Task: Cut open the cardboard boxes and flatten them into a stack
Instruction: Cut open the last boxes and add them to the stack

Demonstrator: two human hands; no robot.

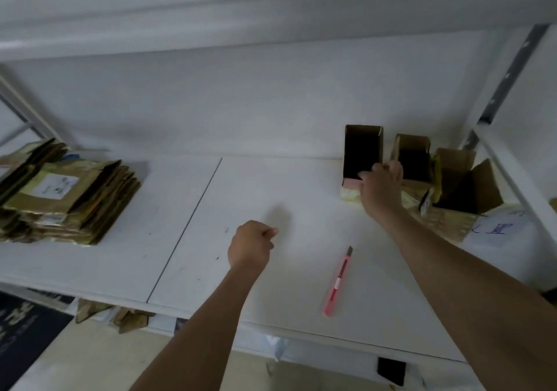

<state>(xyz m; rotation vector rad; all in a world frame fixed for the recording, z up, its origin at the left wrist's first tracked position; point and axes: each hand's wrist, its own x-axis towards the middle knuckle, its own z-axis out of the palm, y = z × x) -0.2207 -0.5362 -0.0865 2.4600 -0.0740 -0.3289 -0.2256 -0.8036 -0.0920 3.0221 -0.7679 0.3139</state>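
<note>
Fingers of my right hand curl over the near rim of the leftmost open box at the far right, my left hand loosely fisted on nothing, so next I pull it toward the pink cutter.

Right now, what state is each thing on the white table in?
Brown cardboard box nearest the table's middle: upright, open-topped, rim gripped by right hand.
Two neighbouring boxes: open, unflattened.
Flattened cardboard stack: piled at left.
Pink utility knife: lying untouched.
Left hand: curled, empty.
</note>
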